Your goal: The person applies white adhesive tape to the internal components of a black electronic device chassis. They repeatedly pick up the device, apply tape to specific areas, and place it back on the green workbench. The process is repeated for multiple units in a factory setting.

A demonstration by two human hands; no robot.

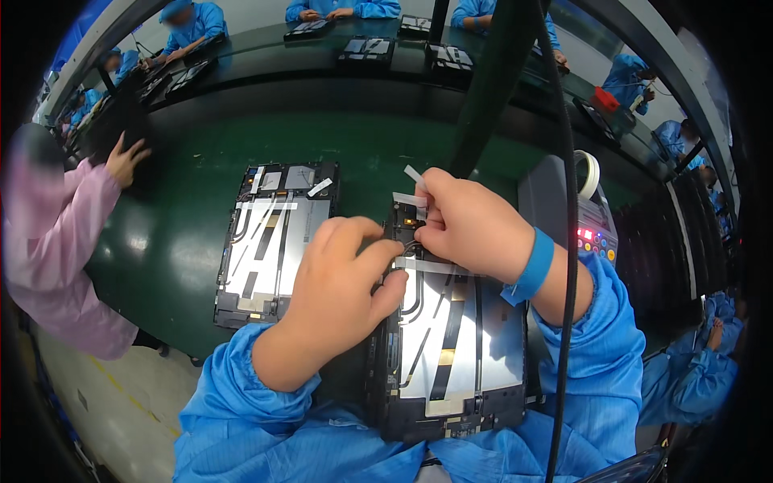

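Note:
An opened tablet body (pixel 459 354) with a silver battery and black frame lies in front of me on the green belt. My left hand (pixel 342 282) rests on its upper left part, thumb and fingers pressing near a strip of white tape (pixel 431 266). My right hand (pixel 471 225) pinches a small white tape piece (pixel 411 199) at the tablet's top edge, next to thin cables. A blue strap (pixel 531 266) circles my right wrist. A second opened tablet (pixel 274 241) lies to the left, untouched.
A grey control box (pixel 592 221) with red lights and a roll of tape (pixel 590 173) stand at the right. A black cable (pixel 568 241) hangs down in front. A person in pink (pixel 56 241) stands at the left; workers in blue sit around the far belt.

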